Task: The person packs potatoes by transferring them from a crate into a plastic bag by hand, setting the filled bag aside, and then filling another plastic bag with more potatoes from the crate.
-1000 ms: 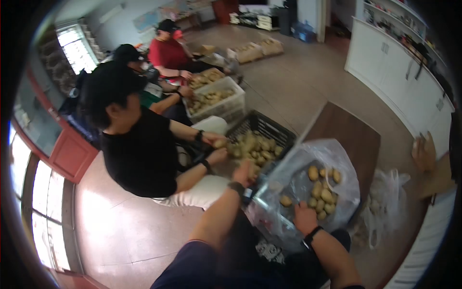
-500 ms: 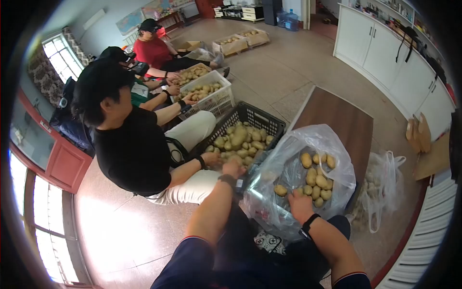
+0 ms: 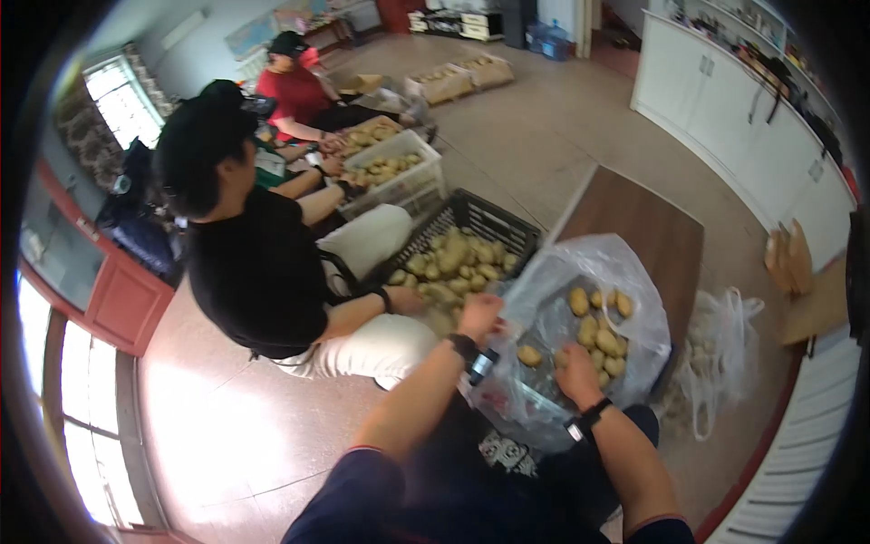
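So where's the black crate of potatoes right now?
In the head view, the black crate sits a little above the middle, between the seated person in black and the see-through plastic bag, with the white crate just beyond it.

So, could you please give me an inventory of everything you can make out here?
Potatoes: about a dozen visible, yellow-brown, in the open bag; more, uncounted, in the crates
Open plastic bag: one, translucent, on the table
Table: one, brown wood-grain, under the bag
Perforated crate: one, black, left of the table
Plastic crate: one, white, beyond the black one
Handled plastic bag: one, whitish, floor at right
Cartons: several, brown, floor toward the back
Water bottles: two, blue, far back
Cabinets: one row, white, right
Co-workers: three, black, green and red tops, left
Left hand: one, bare, at the open bag's left edge
Right hand: one, bare, inside that bag
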